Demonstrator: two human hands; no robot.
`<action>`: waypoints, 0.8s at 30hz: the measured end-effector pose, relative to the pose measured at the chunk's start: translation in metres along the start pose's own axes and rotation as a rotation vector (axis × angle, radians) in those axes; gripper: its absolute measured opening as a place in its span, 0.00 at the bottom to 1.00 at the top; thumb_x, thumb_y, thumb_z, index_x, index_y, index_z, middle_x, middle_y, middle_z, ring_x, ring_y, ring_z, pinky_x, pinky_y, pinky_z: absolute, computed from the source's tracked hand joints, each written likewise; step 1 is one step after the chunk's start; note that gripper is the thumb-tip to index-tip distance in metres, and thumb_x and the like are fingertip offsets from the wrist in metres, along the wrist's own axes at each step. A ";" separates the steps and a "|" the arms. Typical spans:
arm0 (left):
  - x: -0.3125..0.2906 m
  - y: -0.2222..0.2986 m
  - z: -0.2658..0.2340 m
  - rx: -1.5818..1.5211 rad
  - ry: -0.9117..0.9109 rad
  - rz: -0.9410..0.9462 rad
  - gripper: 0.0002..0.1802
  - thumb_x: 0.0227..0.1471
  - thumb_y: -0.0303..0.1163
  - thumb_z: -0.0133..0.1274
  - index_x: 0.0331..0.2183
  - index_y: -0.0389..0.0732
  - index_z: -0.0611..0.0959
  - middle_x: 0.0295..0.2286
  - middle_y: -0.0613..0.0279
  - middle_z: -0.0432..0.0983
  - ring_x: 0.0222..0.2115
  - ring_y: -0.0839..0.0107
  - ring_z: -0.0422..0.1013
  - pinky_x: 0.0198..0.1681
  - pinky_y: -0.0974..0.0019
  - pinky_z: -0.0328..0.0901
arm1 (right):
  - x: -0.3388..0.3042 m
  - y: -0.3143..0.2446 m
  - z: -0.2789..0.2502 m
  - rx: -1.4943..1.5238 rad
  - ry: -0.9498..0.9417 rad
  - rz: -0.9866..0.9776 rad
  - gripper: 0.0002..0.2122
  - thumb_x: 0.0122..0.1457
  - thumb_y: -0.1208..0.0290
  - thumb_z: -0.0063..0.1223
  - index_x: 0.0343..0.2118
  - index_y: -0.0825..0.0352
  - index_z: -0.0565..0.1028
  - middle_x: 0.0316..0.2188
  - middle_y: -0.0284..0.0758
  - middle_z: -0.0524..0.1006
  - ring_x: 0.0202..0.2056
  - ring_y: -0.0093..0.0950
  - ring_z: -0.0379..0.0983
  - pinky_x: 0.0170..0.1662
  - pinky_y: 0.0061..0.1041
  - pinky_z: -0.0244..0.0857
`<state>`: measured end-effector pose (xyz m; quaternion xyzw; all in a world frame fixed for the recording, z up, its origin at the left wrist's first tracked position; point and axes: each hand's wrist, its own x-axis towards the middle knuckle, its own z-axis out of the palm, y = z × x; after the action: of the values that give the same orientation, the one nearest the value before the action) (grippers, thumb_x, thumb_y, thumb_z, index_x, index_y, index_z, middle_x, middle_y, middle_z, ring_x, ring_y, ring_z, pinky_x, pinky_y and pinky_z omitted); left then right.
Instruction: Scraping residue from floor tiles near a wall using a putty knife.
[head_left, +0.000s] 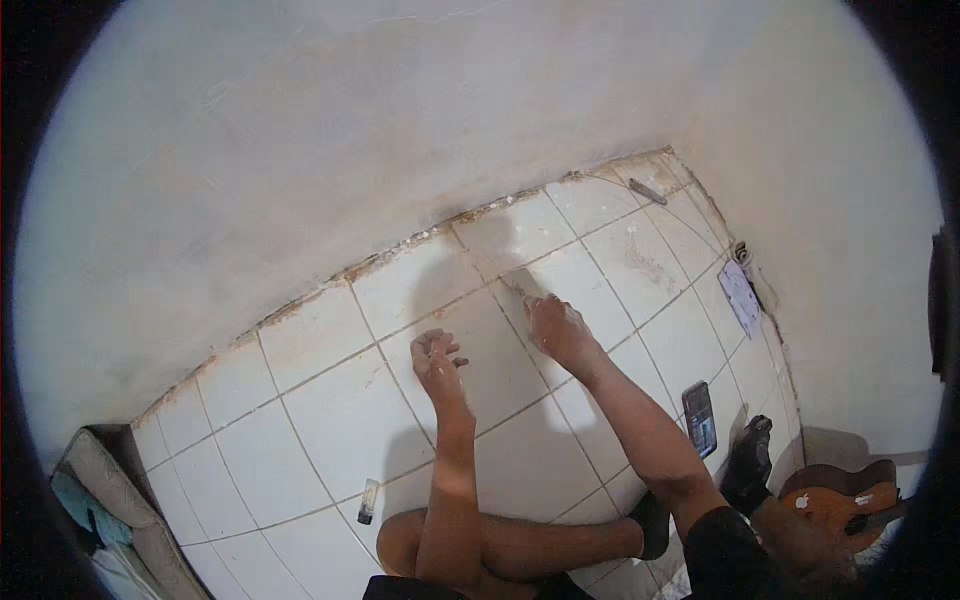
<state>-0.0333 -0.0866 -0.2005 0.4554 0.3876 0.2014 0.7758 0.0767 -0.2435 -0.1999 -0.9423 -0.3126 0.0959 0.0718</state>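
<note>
My right hand (560,328) is closed in a fist around a putty knife (518,281), whose flat grey blade is held low over the white tiles near the far wall. The handle is mostly hidden by my fingers. To its left, my left hand (437,362) hovers over the tiles with loosely curled fingers that are apart, and nothing shows in it. Pale dust or paste marks both hands. Beneath them the tiled floor (330,425) has brownish joints. A rough, crumbled edge (390,252) runs where the tiles meet the wall.
A phone (699,418) lies right of my right forearm, near a guitar (840,505). A long slim object (648,191) and thin wire are in the far corner. A patterned sheet (740,298) rests by the right wall, a small clear item (368,501) by my knee, a grey cushion (125,480) at left.
</note>
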 end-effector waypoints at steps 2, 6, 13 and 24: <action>0.000 0.000 0.000 -0.010 0.002 -0.008 0.11 0.47 0.33 0.49 0.34 0.40 0.73 0.30 0.62 0.68 0.30 0.70 0.67 0.28 0.68 0.64 | 0.003 0.002 0.001 -0.202 0.048 -0.124 0.11 0.51 0.74 0.42 0.36 0.74 0.70 0.31 0.50 0.74 0.33 0.42 0.74 0.36 0.35 0.70; 0.001 0.003 0.000 0.004 0.009 -0.015 0.11 0.47 0.33 0.49 0.34 0.40 0.73 0.30 0.62 0.68 0.31 0.69 0.67 0.28 0.67 0.64 | 0.009 0.002 -0.001 -0.069 0.047 0.017 0.11 0.52 0.73 0.44 0.35 0.73 0.70 0.30 0.48 0.74 0.30 0.42 0.74 0.34 0.35 0.70; -0.003 0.007 0.003 -0.005 0.037 -0.030 0.12 0.47 0.34 0.51 0.33 0.39 0.72 0.31 0.63 0.66 0.29 0.73 0.66 0.26 0.71 0.63 | -0.003 -0.006 -0.016 -0.085 -0.009 0.080 0.13 0.52 0.75 0.42 0.41 0.69 0.69 0.30 0.46 0.73 0.34 0.39 0.74 0.34 0.32 0.71; 0.000 0.003 0.001 -0.013 0.009 -0.018 0.12 0.47 0.34 0.51 0.34 0.40 0.72 0.31 0.63 0.67 0.29 0.72 0.67 0.27 0.69 0.64 | 0.009 -0.003 -0.013 -0.033 -0.251 0.165 0.16 0.54 0.73 0.37 0.46 0.68 0.66 0.36 0.51 0.73 0.41 0.46 0.70 0.46 0.39 0.65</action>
<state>-0.0322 -0.0852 -0.1977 0.4462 0.3936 0.1989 0.7788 0.0855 -0.2367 -0.1884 -0.9464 -0.2424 0.2134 0.0086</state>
